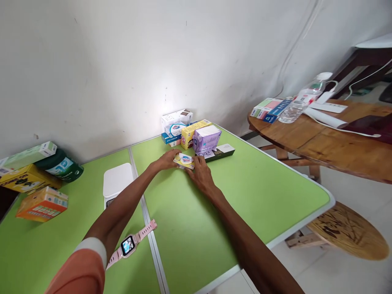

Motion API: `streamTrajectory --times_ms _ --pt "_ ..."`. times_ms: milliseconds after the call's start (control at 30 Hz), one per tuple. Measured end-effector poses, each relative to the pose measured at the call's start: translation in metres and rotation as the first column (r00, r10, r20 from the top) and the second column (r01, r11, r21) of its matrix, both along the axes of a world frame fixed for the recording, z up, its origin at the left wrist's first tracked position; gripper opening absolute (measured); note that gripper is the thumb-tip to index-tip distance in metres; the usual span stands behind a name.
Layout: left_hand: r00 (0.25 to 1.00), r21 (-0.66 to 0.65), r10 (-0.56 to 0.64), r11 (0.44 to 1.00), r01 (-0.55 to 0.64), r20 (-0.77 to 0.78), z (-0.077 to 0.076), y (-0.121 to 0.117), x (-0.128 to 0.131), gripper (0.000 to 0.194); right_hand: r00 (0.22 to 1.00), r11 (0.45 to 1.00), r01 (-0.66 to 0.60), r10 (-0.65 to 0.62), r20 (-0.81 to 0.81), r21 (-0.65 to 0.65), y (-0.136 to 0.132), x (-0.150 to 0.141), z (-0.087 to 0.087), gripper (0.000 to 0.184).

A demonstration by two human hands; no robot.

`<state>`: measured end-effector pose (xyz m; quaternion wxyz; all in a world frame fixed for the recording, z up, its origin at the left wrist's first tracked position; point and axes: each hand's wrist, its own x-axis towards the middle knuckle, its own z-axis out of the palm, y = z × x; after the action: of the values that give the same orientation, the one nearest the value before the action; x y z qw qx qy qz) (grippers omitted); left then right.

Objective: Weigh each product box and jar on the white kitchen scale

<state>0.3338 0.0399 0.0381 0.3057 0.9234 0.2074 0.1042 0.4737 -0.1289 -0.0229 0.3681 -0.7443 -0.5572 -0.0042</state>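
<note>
Both my hands grip a small yellow and white box (185,160) low over the green table. My left hand (167,160) has its fingers on the box's left end. At the right end, my right hand (200,173) closes its thumb and fingers on it. Just behind the box lies a long black and white box (225,152), with a purple tissue pack (207,138) resting on or against it. A yellow carton (188,136) stands beside the pack. Farther back are a blue and white box (176,129) and a white box (180,116) near the wall.
A white kitchen scale (118,178) and a pink watch (128,245) lie left on the green table (183,228). Several boxes and a dark green container (63,166) stand far left. A wooden table (337,143) with a water bottle (306,100) and a wooden stool (352,232) are at right.
</note>
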Motion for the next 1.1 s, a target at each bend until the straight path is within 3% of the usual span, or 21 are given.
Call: streamTrajectory --times_ms 100,200,367,467,567,733,800,867,933,1000,1033,1100 --pt "1.0 -0.03 -0.017 0.999 0.018 0.022 -0.006 0.012 0.014 0.066 0.997 0.999 0.029 -0.032 0.07 0.036 0.002 -0.005 -0.009 0.053" --pt "0.996 -0.023 0.082 0.996 -0.082 0.023 -0.008 0.014 0.02 0.07 0.991 0.999 0.01 -0.016 0.136 0.045 0.006 -0.008 -0.015 0.056" --pt "0.967 0.011 0.245 0.969 -0.246 0.062 -0.01 0.002 0.024 0.07 0.97 1.0 -0.027 0.024 0.241 0.006 0.019 -0.009 -0.017 0.052" --pt "0.958 0.008 0.283 0.959 -0.284 0.053 -0.008 -0.01 0.008 0.07 0.963 0.999 -0.023 0.029 0.266 -0.027 0.028 -0.008 -0.015 0.051" --pt "0.969 -0.029 0.243 0.97 -0.242 0.049 0.002 -0.027 -0.038 0.066 0.963 0.999 -0.01 0.019 0.267 -0.036 0.036 -0.005 -0.014 0.05" --pt "0.964 -0.199 0.258 0.95 -0.242 0.059 0.027 -0.077 -0.154 0.052 0.976 0.999 0.012 -0.004 0.218 -0.037 0.037 -0.003 -0.01 0.047" --pt "0.94 -0.251 0.332 0.919 -0.304 0.076 0.032 -0.102 -0.195 0.049 0.983 1.0 -0.004 0.004 0.183 -0.002 0.028 -0.018 -0.005 0.048" --pt "0.907 -0.283 0.411 0.884 -0.371 0.095 0.03 -0.127 -0.227 0.043 0.986 0.99 -0.131 0.126 0.105 0.043 0.013 -0.051 0.004 0.043" --pt "0.872 -0.296 0.479 0.852 -0.433 0.104 0.025 -0.151 -0.25 0.035 0.92 0.919 -0.389 0.392 -0.027 0.071 -0.006 -0.098 0.016 0.031" --pt "0.845 -0.267 0.523 0.835 -0.481 0.11 0.021 -0.174 -0.266 0.031 0.728 0.745 -0.663 0.664 -0.171 0.074 -0.025 -0.147 0.029 0.025" --pt "0.838 -0.24 0.534 0.833 -0.498 0.115 0.019 -0.184 -0.273 0.03 0.648 0.676 -0.731 0.731 -0.213 0.096 -0.033 -0.168 0.034 0.024" --pt "0.832 -0.184 0.542 0.835 -0.518 0.119 0.017 -0.206 -0.285 0.031 0.581 0.625 -0.769 0.772 -0.26 0.136 -0.044 -0.197 0.04 0.024"
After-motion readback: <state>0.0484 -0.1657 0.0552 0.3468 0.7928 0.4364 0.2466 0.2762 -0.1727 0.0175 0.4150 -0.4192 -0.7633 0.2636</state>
